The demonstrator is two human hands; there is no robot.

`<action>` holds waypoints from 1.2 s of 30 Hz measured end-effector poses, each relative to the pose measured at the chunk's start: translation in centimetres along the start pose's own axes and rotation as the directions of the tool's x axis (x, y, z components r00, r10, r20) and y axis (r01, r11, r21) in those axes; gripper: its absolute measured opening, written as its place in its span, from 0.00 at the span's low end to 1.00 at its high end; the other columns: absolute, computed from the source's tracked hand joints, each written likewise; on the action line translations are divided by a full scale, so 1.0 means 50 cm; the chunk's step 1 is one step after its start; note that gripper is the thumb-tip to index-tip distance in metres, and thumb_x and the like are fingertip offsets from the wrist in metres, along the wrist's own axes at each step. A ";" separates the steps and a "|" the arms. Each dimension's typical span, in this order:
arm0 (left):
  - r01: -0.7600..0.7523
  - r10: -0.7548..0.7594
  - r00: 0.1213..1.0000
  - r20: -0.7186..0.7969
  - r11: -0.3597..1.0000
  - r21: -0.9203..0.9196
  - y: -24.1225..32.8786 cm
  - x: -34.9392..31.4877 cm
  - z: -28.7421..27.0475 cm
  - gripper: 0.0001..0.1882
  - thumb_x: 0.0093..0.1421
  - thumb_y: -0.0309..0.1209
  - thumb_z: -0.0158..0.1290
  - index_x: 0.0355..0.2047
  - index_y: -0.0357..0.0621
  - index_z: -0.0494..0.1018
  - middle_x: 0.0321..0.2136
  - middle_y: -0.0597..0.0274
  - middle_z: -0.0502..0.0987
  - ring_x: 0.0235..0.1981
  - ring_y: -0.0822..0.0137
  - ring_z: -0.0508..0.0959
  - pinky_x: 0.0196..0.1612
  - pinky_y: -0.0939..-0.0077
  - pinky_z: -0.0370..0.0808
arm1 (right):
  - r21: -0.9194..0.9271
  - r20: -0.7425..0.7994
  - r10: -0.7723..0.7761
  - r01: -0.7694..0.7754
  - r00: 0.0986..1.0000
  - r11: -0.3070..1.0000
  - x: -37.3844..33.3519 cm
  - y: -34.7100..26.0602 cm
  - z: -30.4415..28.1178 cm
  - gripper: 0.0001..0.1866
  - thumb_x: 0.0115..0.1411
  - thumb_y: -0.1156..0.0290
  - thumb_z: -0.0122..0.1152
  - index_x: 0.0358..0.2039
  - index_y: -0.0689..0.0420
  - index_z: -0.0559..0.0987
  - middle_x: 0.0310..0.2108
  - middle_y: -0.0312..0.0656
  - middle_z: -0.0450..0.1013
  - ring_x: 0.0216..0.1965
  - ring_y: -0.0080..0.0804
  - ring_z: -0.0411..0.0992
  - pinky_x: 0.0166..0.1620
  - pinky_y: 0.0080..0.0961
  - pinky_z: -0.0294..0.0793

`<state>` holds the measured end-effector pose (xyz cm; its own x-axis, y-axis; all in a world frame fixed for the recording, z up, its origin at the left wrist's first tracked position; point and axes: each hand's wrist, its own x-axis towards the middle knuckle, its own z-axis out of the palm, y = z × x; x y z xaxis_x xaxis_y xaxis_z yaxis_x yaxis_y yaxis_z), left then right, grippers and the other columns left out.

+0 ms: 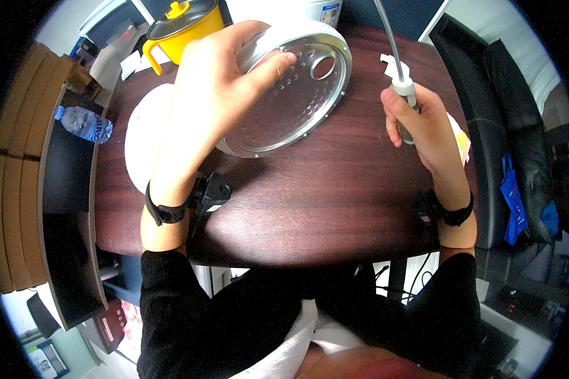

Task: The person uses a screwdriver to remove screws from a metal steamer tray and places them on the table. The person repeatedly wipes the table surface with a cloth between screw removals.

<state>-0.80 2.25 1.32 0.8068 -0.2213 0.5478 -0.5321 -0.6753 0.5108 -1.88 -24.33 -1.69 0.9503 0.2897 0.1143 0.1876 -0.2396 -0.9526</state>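
Note:
My left hand [218, 88] grips the rim of a round, shiny lid-like disc [284, 104], tilted up over the table. Its dimpled face has a round hole near the far right edge and small studs around the rim. My right hand [431, 126] is wrapped around the grey handle of a rod-like tool [403, 88] with a white collar. A long, thin metal rod rises from the collar, beyond the top of the view. Beneath my left forearm lies a white round object [142, 142], partly hidden. Black straps circle both wrists.
On the dark wooden table [310, 215], a yellow pot [193, 35] with a dark lid stands at the far left. A white container [322, 11] is behind the disc. A water bottle [85, 124] lies left of the table; a black sofa [499, 95] borders the right.

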 end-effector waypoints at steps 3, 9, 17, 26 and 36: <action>-0.022 0.020 0.998 -0.062 0.999 -0.035 -0.008 -0.003 0.013 0.20 0.53 0.37 0.61 0.40 0.34 0.75 0.27 0.48 0.79 0.30 0.61 0.80 0.34 0.72 0.75 | 0.212 0.194 0.087 -0.128 0.977 0.969 -0.011 -0.008 0.013 0.18 0.65 0.55 0.50 0.29 0.58 0.69 0.17 0.32 0.64 0.11 0.16 0.62 0.14 0.13 0.59; -0.068 0.082 0.975 -0.209 0.995 0.074 -0.026 0.007 0.018 0.20 0.52 0.37 0.61 0.39 0.32 0.75 0.25 0.45 0.78 0.27 0.56 0.81 0.31 0.70 0.75 | 0.286 0.471 0.166 -0.328 0.867 0.900 -0.050 -0.019 0.058 0.20 0.70 0.56 0.37 0.34 0.61 0.67 0.16 0.34 0.63 0.09 0.18 0.60 0.13 0.15 0.57; -0.023 0.024 0.976 -0.218 1.000 0.007 -0.017 0.003 0.018 0.20 0.53 0.36 0.60 0.40 0.31 0.74 0.25 0.45 0.78 0.26 0.56 0.81 0.31 0.69 0.75 | 0.331 0.486 0.157 -0.347 0.860 0.878 -0.057 -0.018 0.066 0.21 0.70 0.55 0.35 0.34 0.61 0.67 0.16 0.35 0.63 0.09 0.19 0.60 0.13 0.15 0.56; -0.038 0.037 0.977 -0.211 0.999 -0.001 -0.013 0.000 0.025 0.19 0.52 0.34 0.60 0.40 0.33 0.74 0.24 0.43 0.77 0.28 0.53 0.81 0.32 0.68 0.76 | 0.315 0.475 0.123 -0.298 0.872 0.901 -0.053 -0.013 0.070 0.20 0.70 0.57 0.35 0.34 0.61 0.67 0.16 0.35 0.63 0.09 0.18 0.59 0.13 0.14 0.56; -0.089 0.099 0.966 -0.239 0.995 0.054 -0.011 -0.001 0.023 0.18 0.53 0.34 0.59 0.38 0.33 0.75 0.24 0.43 0.77 0.27 0.52 0.80 0.31 0.67 0.75 | 0.268 0.431 0.125 -0.259 0.894 0.928 -0.052 -0.011 0.068 0.19 0.70 0.58 0.36 0.33 0.61 0.66 0.15 0.34 0.62 0.08 0.17 0.58 0.13 0.14 0.55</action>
<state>-0.24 1.82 0.26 0.6652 -0.1126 0.7382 -0.5868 -0.6902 0.4235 -5.29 -21.80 -2.43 0.7656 0.6283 -0.1383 -0.1386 -0.0488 -0.9891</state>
